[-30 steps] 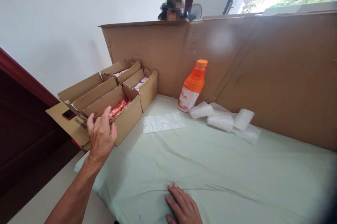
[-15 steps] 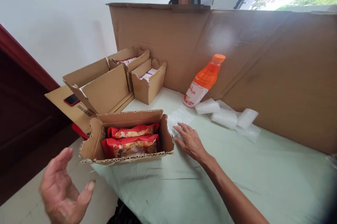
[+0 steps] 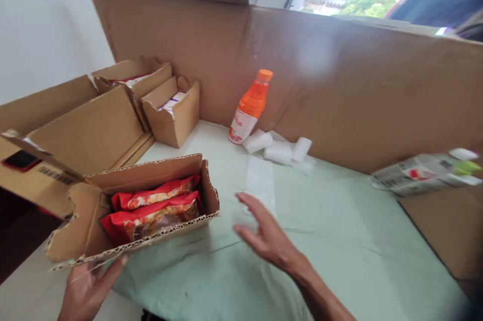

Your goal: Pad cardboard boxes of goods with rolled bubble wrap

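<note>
I see worktop (image 3: 350,230); at its left, open carton (image 3: 85,220), long axis crosswise, right end farther; two red packets (image 3: 151,216) inside. Left hand (image 3: 88,283) nearer, at carton's near side, grip: can't tell. Right hand (image 3: 266,233) spread, empty, right of carton.

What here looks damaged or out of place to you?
The open cardboard box of red packets, by the left hand, looks odd: its edges are ragged, with corrugation showing, perhaps from rough cutting. I see no spill.
</note>
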